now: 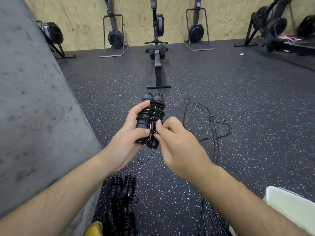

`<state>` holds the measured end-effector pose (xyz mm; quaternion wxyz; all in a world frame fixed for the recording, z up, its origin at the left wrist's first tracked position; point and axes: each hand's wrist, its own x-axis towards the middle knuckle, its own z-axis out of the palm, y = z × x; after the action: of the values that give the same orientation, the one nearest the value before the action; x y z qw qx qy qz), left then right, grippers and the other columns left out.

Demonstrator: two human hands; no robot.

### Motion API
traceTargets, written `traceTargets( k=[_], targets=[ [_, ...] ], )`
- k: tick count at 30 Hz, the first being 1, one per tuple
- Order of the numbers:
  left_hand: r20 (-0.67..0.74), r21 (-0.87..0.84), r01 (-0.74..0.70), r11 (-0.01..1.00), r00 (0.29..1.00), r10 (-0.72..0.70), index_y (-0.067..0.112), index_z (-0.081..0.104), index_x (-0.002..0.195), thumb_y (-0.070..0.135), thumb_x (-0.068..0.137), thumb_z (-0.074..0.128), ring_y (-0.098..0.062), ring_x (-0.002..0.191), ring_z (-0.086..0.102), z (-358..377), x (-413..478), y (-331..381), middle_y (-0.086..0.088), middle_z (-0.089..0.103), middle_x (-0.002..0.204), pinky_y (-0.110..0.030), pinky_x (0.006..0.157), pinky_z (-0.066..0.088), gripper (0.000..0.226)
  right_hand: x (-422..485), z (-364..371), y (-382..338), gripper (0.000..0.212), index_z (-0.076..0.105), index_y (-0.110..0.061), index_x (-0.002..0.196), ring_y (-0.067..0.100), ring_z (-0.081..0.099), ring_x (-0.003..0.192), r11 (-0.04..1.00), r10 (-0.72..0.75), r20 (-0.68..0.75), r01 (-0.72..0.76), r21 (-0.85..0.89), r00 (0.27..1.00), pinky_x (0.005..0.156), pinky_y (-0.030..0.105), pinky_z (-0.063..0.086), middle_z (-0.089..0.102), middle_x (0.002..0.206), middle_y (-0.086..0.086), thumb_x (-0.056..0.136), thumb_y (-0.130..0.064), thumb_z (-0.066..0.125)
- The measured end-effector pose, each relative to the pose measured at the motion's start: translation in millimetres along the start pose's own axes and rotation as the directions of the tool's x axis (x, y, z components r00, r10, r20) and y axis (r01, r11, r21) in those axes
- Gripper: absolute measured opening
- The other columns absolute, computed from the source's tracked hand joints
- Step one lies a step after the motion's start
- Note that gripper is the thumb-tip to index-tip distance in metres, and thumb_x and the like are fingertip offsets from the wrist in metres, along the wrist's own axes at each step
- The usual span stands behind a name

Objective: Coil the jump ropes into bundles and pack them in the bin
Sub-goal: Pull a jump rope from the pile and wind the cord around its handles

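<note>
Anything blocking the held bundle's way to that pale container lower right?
Nothing solid visible. The left hand grips the bundle, the right hand pinches its cord; only loose ropes on the floor lie between it and the pale container.

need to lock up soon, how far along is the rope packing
Done: wound bundles lie on the floor by the wall. In hand: the left hand grips a nearly wound rope while the right hand pinches a strand at its lower end. Left: loose ropes sprawl on the floor, and no bundle shows inside a bin.
</note>
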<state>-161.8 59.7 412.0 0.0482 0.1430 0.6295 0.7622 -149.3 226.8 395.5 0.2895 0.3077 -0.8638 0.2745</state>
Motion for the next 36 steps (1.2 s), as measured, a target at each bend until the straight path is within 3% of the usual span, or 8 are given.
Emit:
traceTargets(
  k=[4,8,11,16,20,26,32,36],
  targets=[
    [-0.002,0.022,-0.014,1.0,1.0,0.014,0.031,0.044,0.144,-0.003,0.076,0.047,-0.015,0.11,0.063,-2.3,0.6,3.5,-0.003,0.069,0.123,-0.023,0.088,0.054,0.076,1.1,-3.2,-1.9,0.04,0.055,0.001,0.134,0.016,0.037,0.061,1.0,-0.003,0.031,0.003,-0.015,1.0,0.054,0.026,0.04,0.048,0.1,0.004,0.101,-0.022,0.047],
    [0.012,0.073,-0.007,0.997,1.0,0.006,0.03,0.043,0.146,-0.003,0.075,0.046,-0.015,0.11,0.063,-0.2,-0.4,1.6,-0.004,0.068,0.125,-0.024,0.088,0.053,0.078,-2.3,0.2,-1.8,0.025,0.069,-0.007,0.113,0.021,0.05,0.062,0.995,0.08,-0.128,-0.071,0.072,0.989,0.052,0.039,0.048,0.054,0.09,0.0,0.099,-0.021,0.054],
    [0.007,0.17,-0.02,0.985,1.0,0.019,0.038,0.047,0.141,-0.004,0.072,0.046,-0.013,0.106,0.062,0.1,-0.8,3.8,0.003,0.069,0.119,-0.024,0.088,0.05,0.081,-4.0,2.5,-3.2,0.014,0.073,-0.013,0.097,0.012,0.049,0.061,0.973,0.18,-0.203,-0.144,0.178,0.962,0.054,0.037,0.049,0.057,0.087,-0.005,0.095,-0.02,0.062],
    [-0.031,0.276,-0.023,0.961,0.999,0.033,0.05,0.047,0.139,0.005,0.076,0.05,-0.014,0.111,0.057,3.3,-1.7,2.6,0.005,0.064,0.131,-0.036,0.102,0.041,0.077,-2.9,8.4,-6.3,0.007,0.07,-0.009,0.096,0.009,0.057,0.076,0.94,0.258,-0.27,-0.176,0.293,0.928,0.065,0.031,0.051,0.059,0.09,-0.004,0.096,-0.011,0.063],
    [-0.047,0.344,-0.018,0.939,0.998,0.036,0.053,0.043,0.14,0.012,0.081,0.05,-0.008,0.112,0.058,4.2,-2.9,1.6,0.013,0.064,0.131,-0.034,0.103,0.04,0.072,-0.4,11.2,-6.0,0.006,0.067,-0.008,0.096,0.012,0.058,0.083,0.92,0.272,-0.252,-0.174,0.351,0.929,0.072,0.036,0.051,0.059,0.093,-0.005,0.097,-0.009,0.061],
    [-0.05,0.411,-0.033,0.911,0.997,0.059,0.055,0.038,0.141,0.023,0.08,0.054,-0.01,0.128,0.055,1.4,-6.9,3.1,0.018,0.059,0.135,-0.041,0.115,0.039,0.071,1.8,12.4,-0.7,0.012,0.069,-0.006,0.101,0.012,0.06,0.091,0.876,0.237,-0.2,-0.12,0.467,0.951,0.078,0.026,0.048,0.058,0.098,-0.009,0.096,-0.003,0.059],
    [0.027,0.474,-0.086,0.876,0.996,0.083,0.046,0.04,0.141,0.002,0.095,0.047,0.002,0.107,0.059,2.4,-10.7,4.7,0.023,0.063,0.123,-0.014,0.089,0.045,0.064,4.6,13.5,6.4,0.019,0.073,-0.011,0.101,0.014,0.059,0.089,0.657,0.329,-0.086,-0.163,0.736,0.94,0.076,0.035,0.051,0.056,0.097,-0.013,0.093,-0.003,0.059],
    [0.056,0.481,-0.073,0.873,0.997,0.052,0.037,0.042,0.141,-0.007,0.1,0.045,0.006,0.109,0.059,4.9,-11.0,6.3,0.022,0.063,0.122,-0.012,0.088,0.046,0.061,6.4,9.9,5.1,0.02,0.076,-0.022,0.095,0.017,0.059,0.087,0.567,0.397,-0.002,-0.243,0.787,0.918,0.076,0.049,0.056,0.056,0.095,-0.012,0.091,-0.009,0.061]
  ],
)
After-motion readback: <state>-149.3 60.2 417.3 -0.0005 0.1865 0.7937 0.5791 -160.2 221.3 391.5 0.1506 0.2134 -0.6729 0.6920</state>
